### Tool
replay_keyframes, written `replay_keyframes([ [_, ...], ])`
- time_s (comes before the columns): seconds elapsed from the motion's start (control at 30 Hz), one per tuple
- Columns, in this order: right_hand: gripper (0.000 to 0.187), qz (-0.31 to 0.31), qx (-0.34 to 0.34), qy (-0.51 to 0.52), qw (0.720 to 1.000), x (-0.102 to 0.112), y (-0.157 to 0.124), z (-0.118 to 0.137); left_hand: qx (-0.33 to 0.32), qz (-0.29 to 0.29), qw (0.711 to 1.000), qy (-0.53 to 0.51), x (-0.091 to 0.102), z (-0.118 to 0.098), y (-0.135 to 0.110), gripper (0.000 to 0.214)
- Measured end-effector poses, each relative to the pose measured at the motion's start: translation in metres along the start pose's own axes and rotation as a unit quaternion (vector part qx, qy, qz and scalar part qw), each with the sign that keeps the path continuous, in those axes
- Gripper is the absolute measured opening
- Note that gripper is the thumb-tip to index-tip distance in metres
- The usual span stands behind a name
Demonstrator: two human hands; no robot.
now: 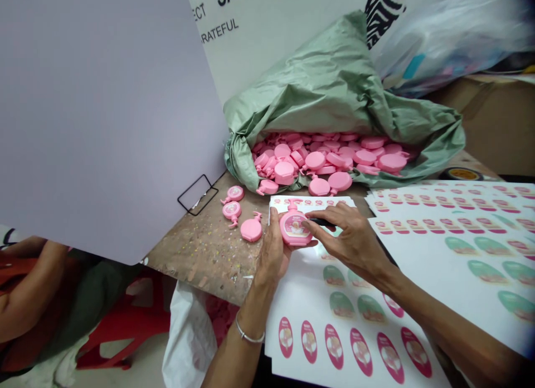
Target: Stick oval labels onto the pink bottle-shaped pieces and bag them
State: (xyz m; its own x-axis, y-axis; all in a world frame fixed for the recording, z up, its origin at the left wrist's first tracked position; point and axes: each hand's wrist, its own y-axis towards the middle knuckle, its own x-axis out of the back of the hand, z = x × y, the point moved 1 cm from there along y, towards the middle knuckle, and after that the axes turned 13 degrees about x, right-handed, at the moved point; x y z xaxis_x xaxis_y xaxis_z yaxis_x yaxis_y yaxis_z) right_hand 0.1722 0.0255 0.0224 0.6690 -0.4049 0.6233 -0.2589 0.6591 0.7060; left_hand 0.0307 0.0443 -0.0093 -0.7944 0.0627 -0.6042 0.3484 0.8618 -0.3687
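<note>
My left hand (273, 251) is wrapped round a small pink bottle-shaped plastic piece (293, 226) that carries an oval label. My right hand (349, 237) rests against the label with its fingertips and also grips a thin black tool (324, 223). Both hands hover over a white sticker sheet (317, 326) printed with pink and green oval labels. Three more pink pieces (240, 215) lie on the worn wooden table (200, 254) just left of my hands.
A green plastic bag (334, 92) behind my hands spills several pink pieces (330, 159). More sticker sheets (460, 221) are stacked at the right. A large white board (96, 109) leans at the left. Another person's arm (25, 287) shows at the lower left, beside a red stool (125, 321).
</note>
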Motion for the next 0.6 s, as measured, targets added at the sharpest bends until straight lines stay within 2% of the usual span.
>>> replay_keyframes([
  [0.07,0.018,-0.004,0.018,-0.018,1.000,0.000,0.000,0.002,-0.005,0.017,1.000,0.008,-0.001,-0.001,-0.003,0.058],
  [0.17,0.018,0.012,0.060,-0.058,0.996,0.003,0.001,0.005,-0.024,0.045,0.998,0.048,-0.002,-0.004,-0.009,0.043],
  [0.27,0.021,0.037,0.098,-0.141,0.984,0.012,0.002,0.004,-0.034,0.057,0.995,0.076,-0.001,-0.008,-0.015,0.040],
  [0.37,0.026,-0.004,0.049,-0.228,0.972,0.018,0.003,-0.003,-0.019,0.045,0.995,0.083,0.000,-0.009,-0.019,0.042],
  [0.43,0.038,-0.028,0.001,-0.175,0.984,0.013,0.003,-0.005,-0.016,0.032,0.995,0.095,0.001,-0.008,-0.021,0.044],
  [0.5,0.056,-0.015,-0.050,-0.037,0.998,0.000,0.002,-0.006,-0.015,0.023,0.992,0.125,0.001,-0.004,-0.024,0.046],
  [0.57,0.064,0.011,-0.116,0.084,0.990,-0.015,-0.001,-0.010,-0.001,0.028,0.988,0.152,0.002,0.000,-0.029,0.048],
  [0.6,0.065,0.017,-0.145,0.113,0.983,-0.021,-0.002,-0.014,0.011,0.032,0.987,0.154,0.005,0.001,-0.032,0.049],
])
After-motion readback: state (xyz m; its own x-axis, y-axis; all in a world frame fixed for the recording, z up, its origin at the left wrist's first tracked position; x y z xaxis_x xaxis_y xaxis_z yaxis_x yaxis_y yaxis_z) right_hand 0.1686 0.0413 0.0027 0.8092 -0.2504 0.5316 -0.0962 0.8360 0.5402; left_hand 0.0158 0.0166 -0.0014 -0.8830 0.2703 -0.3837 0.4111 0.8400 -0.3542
